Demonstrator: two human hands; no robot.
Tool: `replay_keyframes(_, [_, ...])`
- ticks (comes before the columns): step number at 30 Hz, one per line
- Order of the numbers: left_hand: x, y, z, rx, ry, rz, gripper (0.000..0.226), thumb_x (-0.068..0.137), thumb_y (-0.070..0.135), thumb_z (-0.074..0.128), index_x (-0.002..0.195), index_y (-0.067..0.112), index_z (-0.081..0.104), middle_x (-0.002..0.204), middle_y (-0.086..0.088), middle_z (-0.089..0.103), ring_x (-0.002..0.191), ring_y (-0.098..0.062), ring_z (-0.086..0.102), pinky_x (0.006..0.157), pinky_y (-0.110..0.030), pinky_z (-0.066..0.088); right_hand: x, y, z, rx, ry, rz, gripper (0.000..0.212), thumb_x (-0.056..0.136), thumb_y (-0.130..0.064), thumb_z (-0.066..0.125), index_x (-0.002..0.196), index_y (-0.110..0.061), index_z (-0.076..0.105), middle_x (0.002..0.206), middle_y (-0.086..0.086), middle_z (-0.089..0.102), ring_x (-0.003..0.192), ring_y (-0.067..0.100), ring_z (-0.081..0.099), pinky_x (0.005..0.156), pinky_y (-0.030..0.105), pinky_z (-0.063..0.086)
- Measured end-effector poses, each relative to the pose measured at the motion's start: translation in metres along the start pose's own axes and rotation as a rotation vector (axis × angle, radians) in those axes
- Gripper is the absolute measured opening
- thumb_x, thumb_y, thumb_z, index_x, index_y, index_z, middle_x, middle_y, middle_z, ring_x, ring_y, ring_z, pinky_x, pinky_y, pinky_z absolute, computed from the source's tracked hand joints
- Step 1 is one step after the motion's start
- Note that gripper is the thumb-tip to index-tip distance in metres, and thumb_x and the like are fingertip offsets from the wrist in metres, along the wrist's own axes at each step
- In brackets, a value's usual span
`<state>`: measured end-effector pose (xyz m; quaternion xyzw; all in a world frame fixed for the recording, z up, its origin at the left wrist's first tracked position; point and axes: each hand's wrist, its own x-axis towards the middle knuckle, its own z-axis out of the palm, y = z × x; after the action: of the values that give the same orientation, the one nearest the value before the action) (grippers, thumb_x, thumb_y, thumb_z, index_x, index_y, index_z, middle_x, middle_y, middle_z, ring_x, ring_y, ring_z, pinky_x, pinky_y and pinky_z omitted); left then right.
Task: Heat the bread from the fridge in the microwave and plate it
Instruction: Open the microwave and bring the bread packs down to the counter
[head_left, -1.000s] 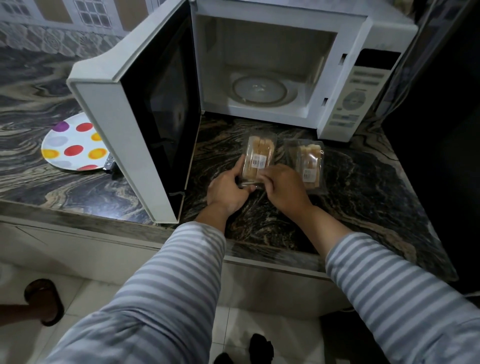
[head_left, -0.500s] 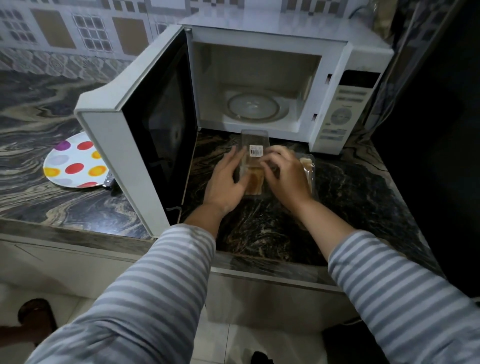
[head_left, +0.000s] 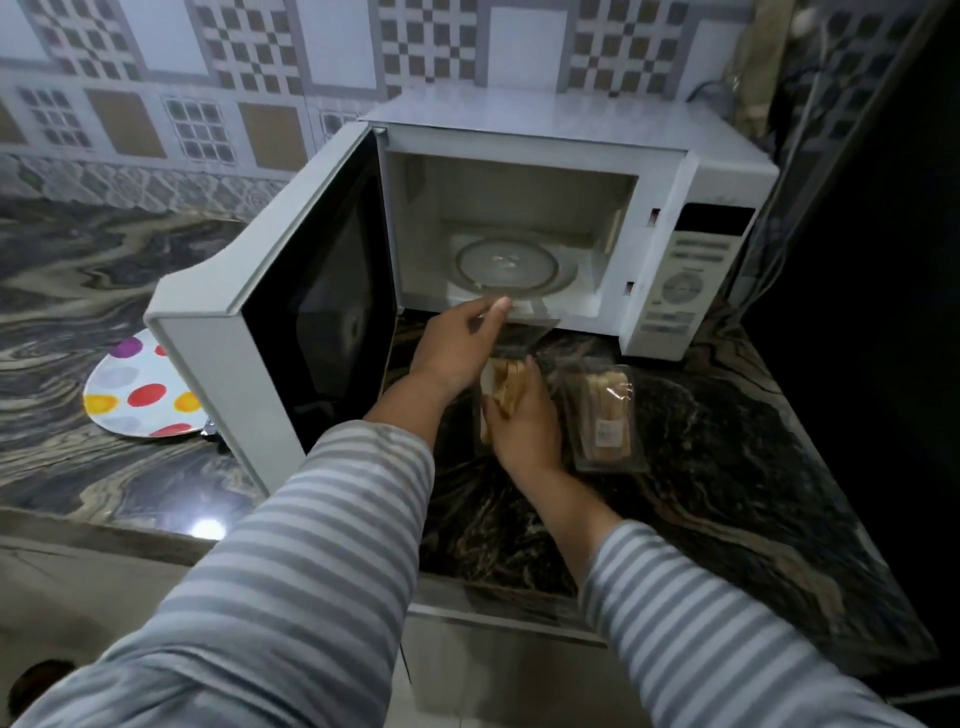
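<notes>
A white microwave (head_left: 696, 171) stands open on the dark marbled counter, its door (head_left: 317, 317) swung out to the left and its glass turntable (head_left: 506, 267) bare. In front of it lies a clear plastic bread box, its lid (head_left: 524, 325) lifted and pinched in my left hand (head_left: 457, 348). My right hand (head_left: 524, 421) grips the bread slices (head_left: 511, 387) inside that box. A second, closed bread box (head_left: 605, 415) lies just to the right, untouched.
A white plate with coloured dots (head_left: 137, 389) sits on the counter left of the door, partly hidden by it. A dark tall surface (head_left: 883, 260) borders the counter on the right. Cables (head_left: 779, 171) hang behind the microwave. The counter's front edge (head_left: 493, 587) runs below my forearms.
The box lid has been raised from shut to open by my left hand. My right hand has moved down into the box onto the bread. The camera tilted upward.
</notes>
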<state>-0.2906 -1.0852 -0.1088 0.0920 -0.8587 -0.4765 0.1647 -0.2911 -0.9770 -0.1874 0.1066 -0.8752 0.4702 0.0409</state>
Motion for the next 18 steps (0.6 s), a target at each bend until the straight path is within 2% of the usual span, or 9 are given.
replay_keyframes(9, [0.005, -0.011, -0.005, -0.021, 0.008, 0.025, 0.042, 0.095, 0.052, 0.044, 0.118, 0.026, 0.068, 0.125, 0.006, 0.065, 0.117, -0.008, 0.056, 0.095, -0.021, 0.040, 0.001, -0.006, 0.010, -0.123, 0.117, 0.082, 0.064, 0.091, -0.030, 0.058, 0.147, -0.029, 0.028, 0.136, 0.006, 0.053, 0.121, 0.026, 0.052, 0.097, 0.037, 0.043])
replay_keyframes(16, [0.002, -0.006, -0.006, -0.027, 0.002, 0.008, 0.044, 0.096, 0.050, 0.044, 0.122, 0.022, 0.066, 0.125, 0.003, 0.064, 0.117, -0.009, 0.055, 0.089, -0.017, 0.037, 0.006, -0.019, -0.002, -0.072, 0.114, 0.123, 0.051, 0.087, -0.031, 0.062, 0.135, -0.033, 0.043, 0.120, 0.004, 0.064, 0.108, 0.027, 0.060, 0.088, 0.038, 0.050])
replay_keyframes(18, [0.001, -0.004, -0.007, -0.018, 0.004, 0.019, 0.042, 0.097, 0.049, 0.043, 0.119, 0.023, 0.068, 0.120, 0.003, 0.066, 0.112, -0.009, 0.057, 0.086, -0.018, 0.038, 0.007, -0.024, -0.007, -0.033, 0.118, 0.125, 0.047, 0.086, -0.029, 0.063, 0.130, -0.033, 0.048, 0.118, 0.001, 0.065, 0.106, 0.025, 0.061, 0.087, 0.037, 0.050])
